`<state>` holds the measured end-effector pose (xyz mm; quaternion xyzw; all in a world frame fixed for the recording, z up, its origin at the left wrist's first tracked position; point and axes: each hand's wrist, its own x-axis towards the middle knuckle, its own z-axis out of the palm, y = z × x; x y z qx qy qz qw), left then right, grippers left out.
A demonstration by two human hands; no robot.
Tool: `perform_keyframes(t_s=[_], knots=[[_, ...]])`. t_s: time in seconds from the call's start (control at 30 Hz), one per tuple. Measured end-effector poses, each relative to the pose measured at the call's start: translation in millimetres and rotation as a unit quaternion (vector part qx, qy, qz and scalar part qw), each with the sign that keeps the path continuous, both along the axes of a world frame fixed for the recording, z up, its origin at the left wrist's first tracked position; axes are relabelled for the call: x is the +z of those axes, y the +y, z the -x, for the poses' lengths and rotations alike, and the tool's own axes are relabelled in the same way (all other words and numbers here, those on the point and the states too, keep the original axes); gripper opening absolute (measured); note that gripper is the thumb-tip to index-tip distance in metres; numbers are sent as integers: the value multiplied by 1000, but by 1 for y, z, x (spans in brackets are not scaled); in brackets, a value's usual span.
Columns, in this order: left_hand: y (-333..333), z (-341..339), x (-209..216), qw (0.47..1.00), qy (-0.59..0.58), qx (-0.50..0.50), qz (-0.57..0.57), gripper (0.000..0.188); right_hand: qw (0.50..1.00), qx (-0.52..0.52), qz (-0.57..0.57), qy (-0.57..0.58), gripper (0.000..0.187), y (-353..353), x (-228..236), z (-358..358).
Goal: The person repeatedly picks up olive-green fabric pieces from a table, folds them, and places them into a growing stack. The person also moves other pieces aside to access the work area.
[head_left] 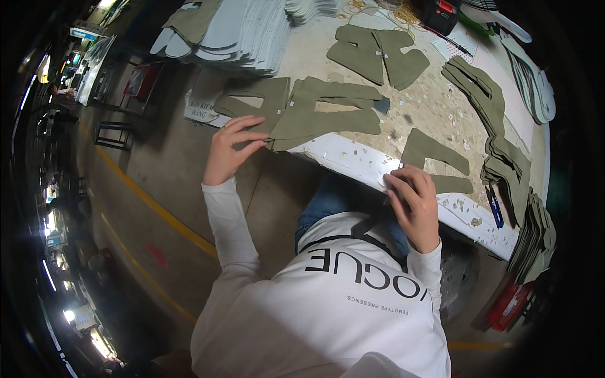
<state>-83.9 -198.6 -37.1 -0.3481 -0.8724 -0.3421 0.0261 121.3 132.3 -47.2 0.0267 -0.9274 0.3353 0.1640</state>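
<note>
Left fingers (254, 136) pinch olive pieces (301, 116); right fingers (417, 179) curl; blue snips (496, 211), pale stack (249, 39) around

Fabric pieces (299, 121) lie on the table (312, 60) before a panel stack (249, 38).

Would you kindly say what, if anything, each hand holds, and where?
Left hand: a green piece, seemingly by its near corner. Right hand: cannot be told.
</note>
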Motion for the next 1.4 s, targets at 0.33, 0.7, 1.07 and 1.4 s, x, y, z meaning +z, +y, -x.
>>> perform_keyframes(t_s=[0.33, 0.7, 1.07, 1.4], knots=[[89, -10, 18, 932, 23, 169, -320, 13, 983, -45, 176, 3, 25, -9, 7, 9], [119, -117, -13, 835, -512, -137, -149, 31, 903, -56, 418, -84, 52, -15, -8, 38], [163, -80, -15, 497, -654, -120, -558, 69, 868, -41, 493, -42, 68, -16, 6, 16], [152, -48, -1, 654, -511, -57, -555, 61, 932, -100, 347, -37, 67, -15, -8, 15]])
